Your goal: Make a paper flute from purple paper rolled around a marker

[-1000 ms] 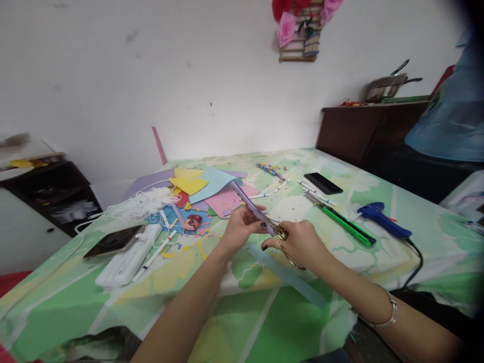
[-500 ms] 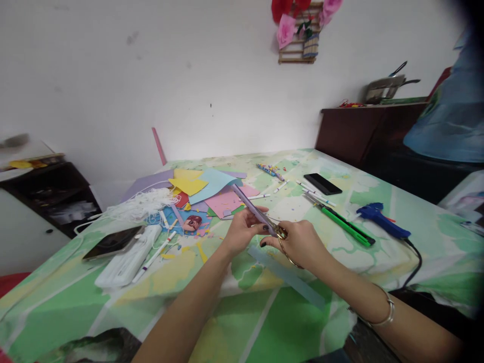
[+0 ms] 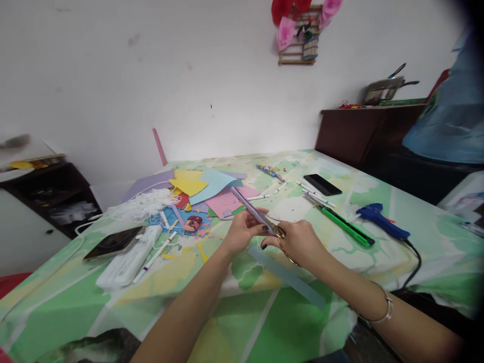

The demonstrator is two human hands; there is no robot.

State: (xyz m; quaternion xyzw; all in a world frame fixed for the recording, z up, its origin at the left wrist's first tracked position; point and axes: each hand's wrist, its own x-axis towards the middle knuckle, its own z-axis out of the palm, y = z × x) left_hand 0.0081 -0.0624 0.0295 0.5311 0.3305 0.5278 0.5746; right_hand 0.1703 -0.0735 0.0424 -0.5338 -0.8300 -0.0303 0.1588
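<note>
My left hand (image 3: 242, 231) pinches a narrow strip of purple paper (image 3: 245, 201) that slants up and away from me. Gold-handled scissors (image 3: 280, 236) are in my right hand (image 3: 300, 242), with fingers through the loops. Their blades lie along the near end of the purple strip, partly hidden by my left fingers, so I cannot tell how far apart the blades are. Beneath both hands, a light blue paper strip (image 3: 289, 277) lies flat near the table's front edge.
Coloured paper sheets (image 3: 212, 186), white string (image 3: 138, 207) and a power strip (image 3: 130, 259) with a phone lie left. To the right are a green utility knife (image 3: 346, 224), a blue glue gun (image 3: 383, 221) with its cord, and a black phone (image 3: 322, 184). Several markers lie about.
Both hands stay almost in place at the purple strip. The strip's far end has dipped very slightly, and the view has shifted a little.
</note>
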